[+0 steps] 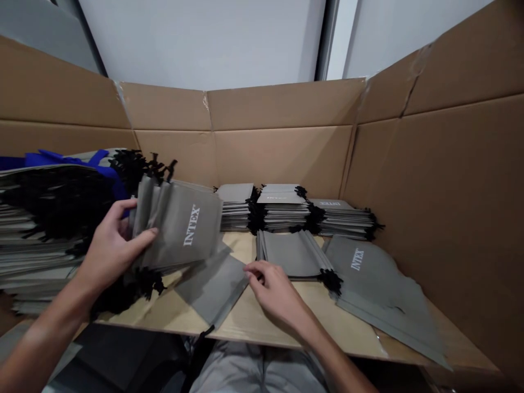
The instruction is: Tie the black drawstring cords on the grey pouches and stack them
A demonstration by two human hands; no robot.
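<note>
My left hand (114, 240) is closed around a bundle of grey drawstring bags (194, 221), raised and tilted, with white INTEX lettering on the front one and black cords at its ends. Below it, a single grey bag (215, 286) lies flat at an angle on the tabletop, partly covered by the bundle. My right hand (274, 286) has its thumb and forefinger pinched at that bag's right corner. Just beyond this hand sits a low pile of grey bags (292, 251), its black cords pointing right.
Neat stacks (284, 215) of grey bags line the back. On the left rises a tall heap of bags (24, 256) with a blue strap (77, 161). Larger INTEX pieces (376, 284) lie at right. Cardboard walls (282, 106) surround the tabletop (323, 314).
</note>
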